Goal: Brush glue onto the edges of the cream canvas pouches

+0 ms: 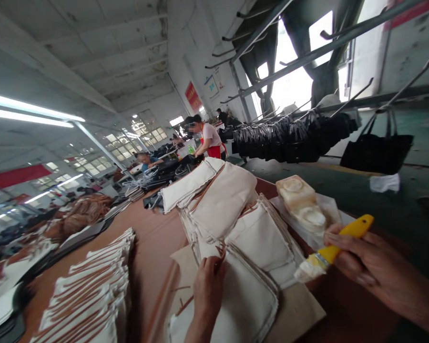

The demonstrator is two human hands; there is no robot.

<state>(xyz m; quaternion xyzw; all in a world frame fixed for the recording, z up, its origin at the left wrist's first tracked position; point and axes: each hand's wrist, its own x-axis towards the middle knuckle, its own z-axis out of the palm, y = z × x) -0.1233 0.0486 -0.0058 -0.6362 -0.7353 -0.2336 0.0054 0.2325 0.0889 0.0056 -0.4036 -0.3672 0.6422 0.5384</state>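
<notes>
Holding the yellow brush (329, 253) in closed grip, the right hand (367, 259) could stain cream pieces (248, 290) with loaded bristles (309, 269); the left hand (209, 281) pinches a brown strip (221, 248).

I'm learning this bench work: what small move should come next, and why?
Perhaps have the right hand bring its yellow-handled paintbrush toward the brown strips by the left hand: the bristles look coated with something pale, and are apart from the strips.

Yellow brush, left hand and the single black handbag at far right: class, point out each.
Yellow brush (331, 252): head view, lower part of its handle.
Left hand (209, 282): head view, back of the hand.
Black handbag (379, 151): head view, middle of its body.
</notes>
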